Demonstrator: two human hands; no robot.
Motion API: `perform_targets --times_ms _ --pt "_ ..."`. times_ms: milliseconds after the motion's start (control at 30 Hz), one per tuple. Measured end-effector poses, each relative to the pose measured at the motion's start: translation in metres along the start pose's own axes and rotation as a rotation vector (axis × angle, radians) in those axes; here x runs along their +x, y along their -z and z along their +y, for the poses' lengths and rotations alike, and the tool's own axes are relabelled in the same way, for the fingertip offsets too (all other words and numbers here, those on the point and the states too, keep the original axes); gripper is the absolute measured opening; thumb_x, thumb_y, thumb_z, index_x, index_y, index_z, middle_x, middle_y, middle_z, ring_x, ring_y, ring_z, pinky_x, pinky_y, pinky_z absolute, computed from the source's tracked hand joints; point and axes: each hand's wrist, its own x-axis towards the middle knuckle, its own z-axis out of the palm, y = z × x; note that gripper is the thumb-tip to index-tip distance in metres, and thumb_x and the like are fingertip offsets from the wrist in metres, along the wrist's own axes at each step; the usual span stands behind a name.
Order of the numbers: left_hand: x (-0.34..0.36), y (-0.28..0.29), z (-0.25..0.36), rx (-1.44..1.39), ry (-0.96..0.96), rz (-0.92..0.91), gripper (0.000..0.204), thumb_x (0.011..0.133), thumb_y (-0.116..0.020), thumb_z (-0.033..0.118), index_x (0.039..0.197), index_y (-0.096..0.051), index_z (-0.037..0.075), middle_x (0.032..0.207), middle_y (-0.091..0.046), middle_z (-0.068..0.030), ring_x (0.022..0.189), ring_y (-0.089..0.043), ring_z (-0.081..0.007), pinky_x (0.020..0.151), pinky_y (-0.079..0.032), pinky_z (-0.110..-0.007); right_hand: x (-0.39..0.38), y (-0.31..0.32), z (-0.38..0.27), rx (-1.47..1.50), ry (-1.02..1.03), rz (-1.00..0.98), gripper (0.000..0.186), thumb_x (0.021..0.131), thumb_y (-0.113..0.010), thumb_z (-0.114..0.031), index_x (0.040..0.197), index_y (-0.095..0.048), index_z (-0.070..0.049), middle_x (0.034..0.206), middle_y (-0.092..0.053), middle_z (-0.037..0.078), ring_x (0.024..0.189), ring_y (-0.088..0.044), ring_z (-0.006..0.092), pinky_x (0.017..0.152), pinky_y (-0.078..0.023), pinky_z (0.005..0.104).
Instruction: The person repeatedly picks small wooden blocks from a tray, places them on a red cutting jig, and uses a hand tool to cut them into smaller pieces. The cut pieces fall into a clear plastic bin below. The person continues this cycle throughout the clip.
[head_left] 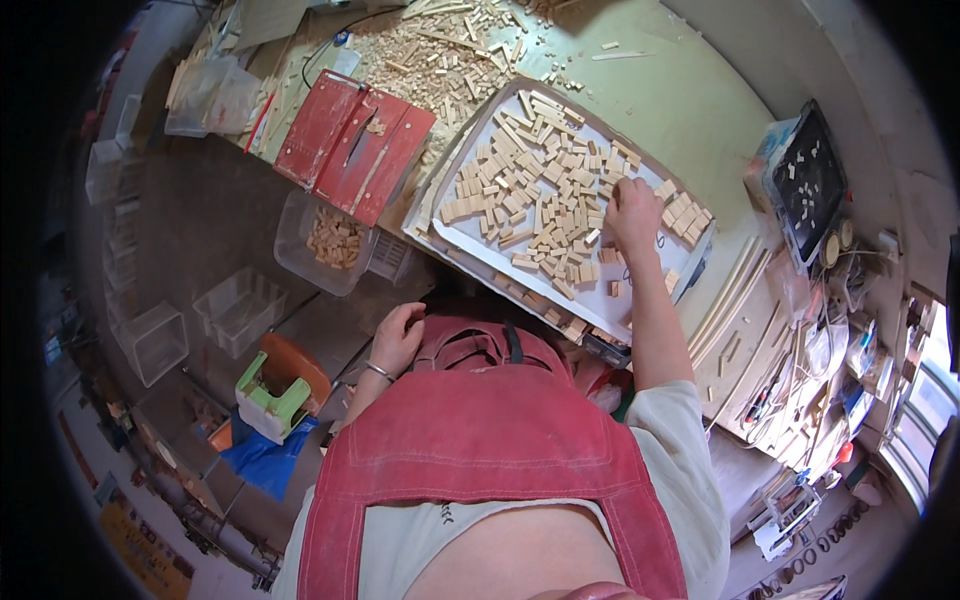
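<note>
**Sorting little wood blocks on a tray, head cam view**

So here's the bench from above. The right hand (633, 212) is stretched out over a big white tray (455, 238) that's covered in small pale wood blocks (530, 195). The hand sits palm down near the right side of the tray, fingers curled onto the blocks at the top edge of the pile. Can't tell if it's actually pinching one or just resting on them, since the back of the hand hides the fingertips.

The left hand (396, 338) is pulled in close to the body, just under the near edge of the tray, fingers loosely bent. Looks like it's touching the top of the red apron (480, 440), holding nothing that I can see. There's a thin bracelet (379, 372) on that wrist.

The tray lies tilted across the bench, one corner pointing toward the person. More loose blocks (440, 60) are scattered in a heap on the green tabletop (690, 110) past the far end of the tray.

Other stuff around:
- a red jig (350, 145) just left of the tray
- a clear tub (325, 240) with some blocks in it, below the jig
- empty clear bins (240, 310) further left
- a green tool (272, 400) on something orange, down near the left hand
- a black tray (808, 185) with a few pieces, off to the right
- long thin wood strips (735, 295) beside the white tray's right end
</note>
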Motion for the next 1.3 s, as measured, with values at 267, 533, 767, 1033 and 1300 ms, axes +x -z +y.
perform_targets --times_ms 267,533,767,1033,1300 --pt "0.001 0.000 0.004 0.015 0.020 -0.007 0.031 0.096 -0.066 0.009 0.126 -0.068 0.003 0.113 -0.073 -0.0158 0.102 -0.073 -0.0284 0.087 -0.057 -0.037 0.007 -0.001 0.001 0.054 -0.004 0.058 0.034 0.081 -0.073 -0.019 0.111 -0.062 -0.007 0.104 -0.066 0.012 0.101 -0.065 0.0333 0.086 -0.047 0.0501" --pt "0.001 -0.001 0.002 -0.004 0.036 -0.006 0.031 0.096 -0.066 0.010 0.127 -0.068 0.003 0.114 -0.073 -0.0155 0.103 -0.073 -0.0281 0.089 -0.057 -0.037 0.014 0.005 -0.004 -0.040 -0.086 -0.105 0.043 0.076 -0.077 -0.025 0.111 -0.061 -0.006 0.107 -0.064 0.013 0.102 -0.065 0.0326 0.087 -0.048 0.0498" --pt "0.000 -0.001 0.003 -0.011 0.041 -0.012 0.032 0.096 -0.066 0.010 0.127 -0.068 0.002 0.115 -0.073 -0.0158 0.104 -0.073 -0.0279 0.089 -0.057 -0.037 0.015 0.006 -0.004 -0.032 -0.053 -0.089 0.043 0.074 -0.078 -0.025 0.111 -0.063 -0.010 0.108 -0.063 0.012 0.104 -0.064 0.0325 0.089 -0.048 0.0497" --pt "-0.003 0.008 0.005 0.009 0.049 -0.021 0.032 0.096 -0.066 0.010 0.127 -0.068 0.002 0.115 -0.072 -0.0168 0.103 -0.073 -0.0292 0.090 -0.057 -0.038 0.005 0.013 -0.001 0.217 0.015 0.138 0.045 0.073 -0.079 -0.022 0.112 -0.061 -0.009 0.100 -0.062 0.007 0.096 -0.061 0.0254 0.086 -0.047 0.0419" --pt "-0.004 0.019 -0.001 0.022 0.010 -0.027 0.032 0.096 -0.066 0.010 0.127 -0.068 0.002 0.115 -0.072 -0.0166 0.104 -0.072 -0.0297 0.090 -0.057 -0.037 -0.042 0.062 -0.077 1.772 -0.327 0.004 0.050 0.082 -0.076 -0.010 0.127 -0.054 -0.011 0.106 -0.059 0.001 0.085 -0.056 0.0116 0.078 -0.048 0.0278"
